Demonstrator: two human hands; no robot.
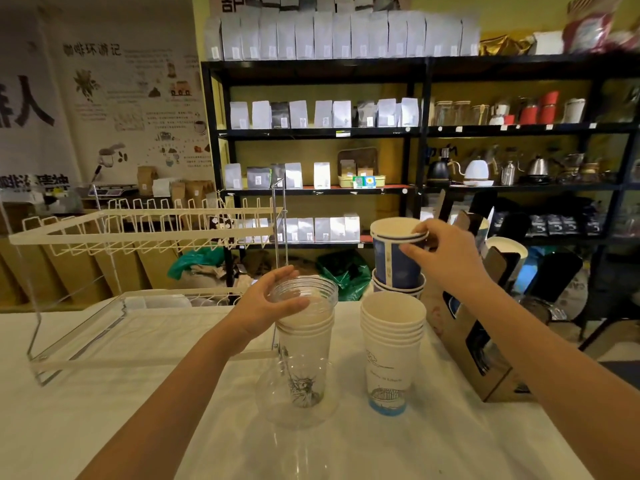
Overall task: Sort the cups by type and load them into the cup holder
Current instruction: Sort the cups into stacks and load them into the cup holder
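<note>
A stack of clear plastic cups [304, 355] with a statue print stands on the white table in the middle. My left hand [266, 303] grips the rim of its top cup. To its right stands a stack of white paper cups [391, 351] with a blue base. Behind that rises a stack of blue paper cups [394, 268]; my right hand [446, 258] pinches the rim of the top blue cup, which is lifted slightly out of the one below. A brown cardboard cup holder [467, 341] leans at the right of the cups.
A white wire rack [138, 230] with a clear tray under it fills the left half of the table [104, 410]. Black shelves [415, 129] with bags and kettles stand behind. Green bags lie on the floor beyond the table.
</note>
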